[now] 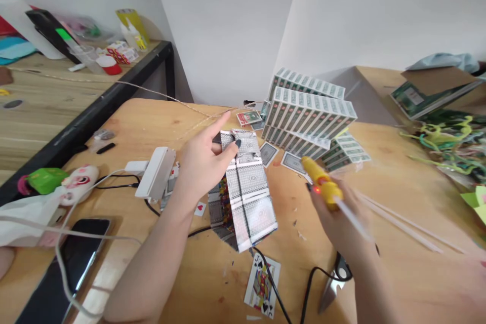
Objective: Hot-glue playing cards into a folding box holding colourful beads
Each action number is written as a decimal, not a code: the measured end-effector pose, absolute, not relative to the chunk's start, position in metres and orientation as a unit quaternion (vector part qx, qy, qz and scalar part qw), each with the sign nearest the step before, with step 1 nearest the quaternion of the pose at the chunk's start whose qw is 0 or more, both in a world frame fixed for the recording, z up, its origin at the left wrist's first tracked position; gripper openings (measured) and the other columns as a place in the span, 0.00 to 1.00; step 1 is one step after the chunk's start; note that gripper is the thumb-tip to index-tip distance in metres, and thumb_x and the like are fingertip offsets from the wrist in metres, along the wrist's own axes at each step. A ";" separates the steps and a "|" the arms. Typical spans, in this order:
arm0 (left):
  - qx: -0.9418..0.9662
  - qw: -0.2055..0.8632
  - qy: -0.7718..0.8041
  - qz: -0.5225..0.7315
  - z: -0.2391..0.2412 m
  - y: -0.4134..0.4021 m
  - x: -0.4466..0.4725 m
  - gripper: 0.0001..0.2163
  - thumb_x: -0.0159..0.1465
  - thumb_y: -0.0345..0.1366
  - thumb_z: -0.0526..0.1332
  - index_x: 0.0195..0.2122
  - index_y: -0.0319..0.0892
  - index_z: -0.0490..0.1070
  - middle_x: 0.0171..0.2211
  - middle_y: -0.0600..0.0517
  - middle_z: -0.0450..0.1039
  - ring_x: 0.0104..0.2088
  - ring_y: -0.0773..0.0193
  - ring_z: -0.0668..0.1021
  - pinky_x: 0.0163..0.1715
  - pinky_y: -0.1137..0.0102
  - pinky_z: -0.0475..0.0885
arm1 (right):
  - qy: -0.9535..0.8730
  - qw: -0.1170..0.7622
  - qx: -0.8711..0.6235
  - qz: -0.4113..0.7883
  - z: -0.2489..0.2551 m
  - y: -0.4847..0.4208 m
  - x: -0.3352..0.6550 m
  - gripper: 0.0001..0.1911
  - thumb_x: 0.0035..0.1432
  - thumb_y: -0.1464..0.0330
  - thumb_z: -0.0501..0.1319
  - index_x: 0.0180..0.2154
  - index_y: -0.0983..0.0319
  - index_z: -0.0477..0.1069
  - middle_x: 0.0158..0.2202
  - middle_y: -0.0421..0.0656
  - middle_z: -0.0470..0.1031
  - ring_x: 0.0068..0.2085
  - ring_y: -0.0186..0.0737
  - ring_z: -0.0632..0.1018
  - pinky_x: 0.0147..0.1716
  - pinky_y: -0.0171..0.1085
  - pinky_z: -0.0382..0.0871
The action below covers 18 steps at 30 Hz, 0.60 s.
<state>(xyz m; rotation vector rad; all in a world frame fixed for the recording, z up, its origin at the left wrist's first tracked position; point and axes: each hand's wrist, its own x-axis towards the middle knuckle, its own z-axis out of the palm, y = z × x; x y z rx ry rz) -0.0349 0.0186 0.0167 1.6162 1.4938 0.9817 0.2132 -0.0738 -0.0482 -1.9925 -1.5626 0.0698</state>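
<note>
The folded piece made of playing cards [252, 197] is at the middle of the view, tilted above the tabletop [207, 283], its patterned backs facing up and an opening along its nine o'clock side showing coloured card faces within. It lies at four o'clock from the left grip [201, 159], which pinches its upper end: the thumb presses on the top face, the index finger points out towards one o'clock, and the other fingers are hidden.

From the right grip [334, 223] the piece lies at nine o'clock, near but apart. That grip is curled around a yellow glue gun [322, 182], whose nozzle points to between ten and eleven o'clock; a white glue stick [355, 220] juts from its back.

Outward from the piece, a jack of spades [261, 286] lies at six o'clock, and scissors [334, 286], partly hidden by the right forearm, at four. Two slender white sticks [402, 223] lie past the right grip at three. Stacked card boxes [309, 111] stand at one o'clock, a red-and-green card box [248, 117] lies at twelve, and a phone [68, 268] at eight.
</note>
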 end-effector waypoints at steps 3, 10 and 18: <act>0.624 0.360 0.578 0.383 0.016 0.019 -0.035 0.30 0.58 0.33 0.60 0.63 0.48 0.60 0.11 0.63 0.53 0.14 0.72 0.53 0.15 0.75 0.50 | -0.636 0.290 -0.715 0.018 -0.057 -0.072 0.213 0.15 0.56 0.60 0.56 0.43 0.60 0.70 0.38 0.48 0.76 0.36 0.45 0.76 0.33 0.39 0.69; 0.624 0.360 0.578 0.384 0.016 0.021 -0.034 0.29 0.58 0.34 0.61 0.62 0.47 0.61 0.11 0.63 0.53 0.14 0.72 0.53 0.15 0.74 0.50 | -0.537 0.373 -0.747 0.121 -0.058 -0.074 0.212 0.13 0.49 0.60 0.63 0.36 0.59 0.71 0.27 0.41 0.72 0.26 0.38 0.72 0.25 0.36 0.66; 0.620 0.381 0.563 0.392 0.013 0.021 -0.035 0.30 0.58 0.34 0.61 0.63 0.47 0.61 0.11 0.62 0.56 0.14 0.72 0.55 0.15 0.74 0.51 | -0.372 0.500 -0.654 0.429 -0.045 -0.074 0.201 0.19 0.50 0.54 0.63 0.35 0.62 0.70 0.19 0.35 0.63 0.17 0.30 0.60 0.14 0.32 0.54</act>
